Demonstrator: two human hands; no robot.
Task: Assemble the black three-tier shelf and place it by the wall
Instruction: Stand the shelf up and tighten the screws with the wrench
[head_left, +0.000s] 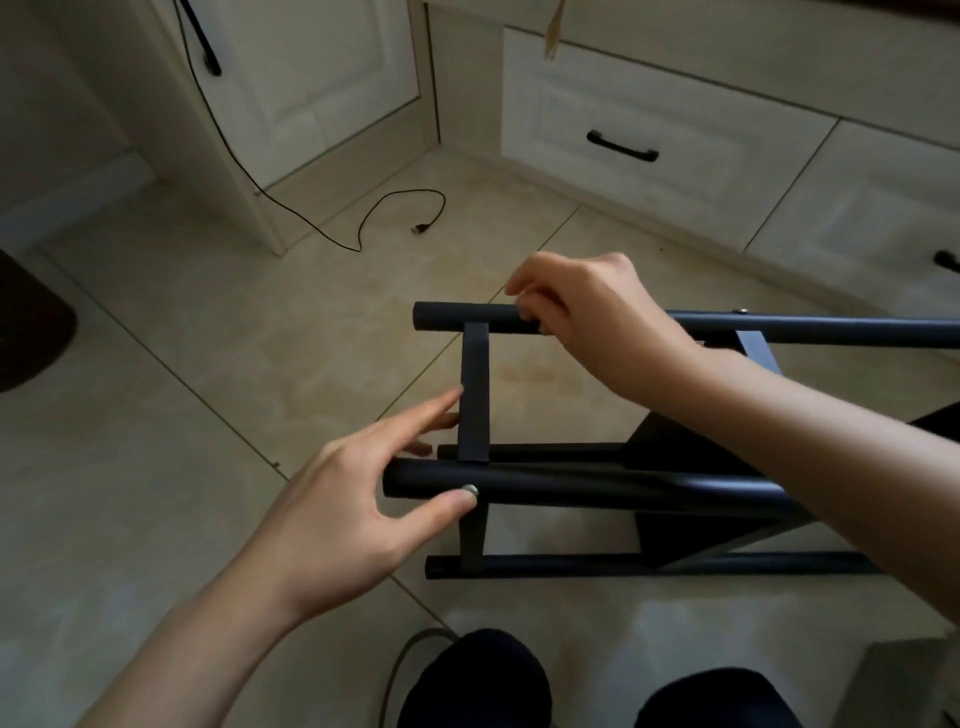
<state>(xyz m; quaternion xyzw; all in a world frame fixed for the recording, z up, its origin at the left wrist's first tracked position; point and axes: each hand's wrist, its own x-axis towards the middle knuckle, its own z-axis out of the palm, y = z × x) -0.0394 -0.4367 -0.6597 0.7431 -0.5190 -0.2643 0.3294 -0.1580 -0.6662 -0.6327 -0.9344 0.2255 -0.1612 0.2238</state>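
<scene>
Resting your left hand (343, 499) against the near upper tube (571, 486), you have its fingers spread: the thumb tip presses a small silver screw head (470, 489) on the tube's side, while the straight fingers touch the flat crossbar (475, 395) that joins this tube to the far one. Your right hand (597, 312) sits over the far upper tube (467, 318), fingers curled down onto it near the crossbar joint; whether they pinch a fastener there you cannot tell, since the fingertips hide it. Between your hands, the black shelf frame (649, 564) lies on its side on the beige tiled floor (182, 389), tube ends pointing left, its dark panels toward the right edge of view. Your knees show just below it. Farther off, a thin black cable (400, 200) trails across the tiles from the white cabinets (623, 104), and a dark mat (31, 322) lies at the far left.
</scene>
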